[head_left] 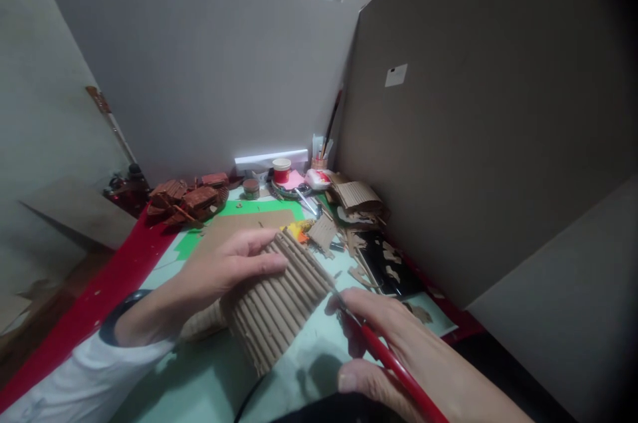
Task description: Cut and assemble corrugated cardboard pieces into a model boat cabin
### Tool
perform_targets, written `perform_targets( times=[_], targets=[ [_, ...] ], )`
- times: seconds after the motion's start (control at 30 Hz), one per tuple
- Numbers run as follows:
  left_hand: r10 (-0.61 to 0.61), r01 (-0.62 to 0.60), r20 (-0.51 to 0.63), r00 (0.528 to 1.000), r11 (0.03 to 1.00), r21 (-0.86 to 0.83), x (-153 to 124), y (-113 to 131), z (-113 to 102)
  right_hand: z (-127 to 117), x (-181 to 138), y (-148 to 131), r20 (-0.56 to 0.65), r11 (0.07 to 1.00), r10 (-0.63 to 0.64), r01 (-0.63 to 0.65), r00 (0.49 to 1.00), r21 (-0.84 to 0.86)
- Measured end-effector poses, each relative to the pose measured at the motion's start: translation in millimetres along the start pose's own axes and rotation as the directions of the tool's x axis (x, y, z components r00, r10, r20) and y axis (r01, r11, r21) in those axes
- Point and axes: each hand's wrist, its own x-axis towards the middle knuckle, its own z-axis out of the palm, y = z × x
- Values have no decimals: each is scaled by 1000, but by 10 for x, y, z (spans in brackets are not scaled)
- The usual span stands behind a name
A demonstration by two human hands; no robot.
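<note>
My left hand (239, 263) is closed on a piece of corrugated cardboard (282, 296), thumb pressed on its ridged face and the other fingers mostly hidden behind it. The sheet is tilted above the pale table. In my right hand (383, 323) is a slim tool with a red handle (393, 360) and a thin metal front; its tip is too blurred to name. That tip is at the right corner of the cardboard, and whether it touches I cannot tell. Part of another corrugated piece (202, 322) shows below my left wrist.
Cardboard scraps (359, 197) are piled at the back right, with torn bits on a black surface (373, 257). Reddish-brown ridged pieces (189, 200) lie back left. A red-and-white tub (282, 171), a small jar (250, 189) and a brush holder (319, 160) stand near the grey panels (224, 77).
</note>
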Motion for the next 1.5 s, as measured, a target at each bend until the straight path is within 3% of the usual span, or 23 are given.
perform_targets(
  times=[0.17, 0.3, 0.6, 0.93, 1.23, 1.37, 1.5],
  targets=[
    [-18, 18, 69, 997, 1000, -8, 40, -3, -9, -47, 42, -71, 73, 995, 87, -90, 994, 40],
    [-34, 33, 44, 998, 999, 17, 57, -24, -26, -49, 106, -68, 105, 995, 92, -95, 990, 24],
    [-57, 56, 19, 998, 998, 35, 72, -88, -10, 21, 161, -19, 81, 995, 101, -99, 992, -24],
    [-111, 109, 73, 991, 994, 25, 141, -125, 41, 28, 234, 125, 77, 993, 109, -106, 991, -49],
    [-173, 180, 81, 982, 980, -89, 145, -118, 79, 106, 254, 100, 29, 987, 130, -127, 991, -95],
    [-149, 150, 162, 976, 989, 6, 170, -147, 88, 122, 267, 140, 69, 986, 158, -153, 985, -69],
    [-134, 123, 163, 977, 989, 79, 198, -134, 76, 136, 248, 132, 66, 977, 212, -213, 975, 1]
  ],
)
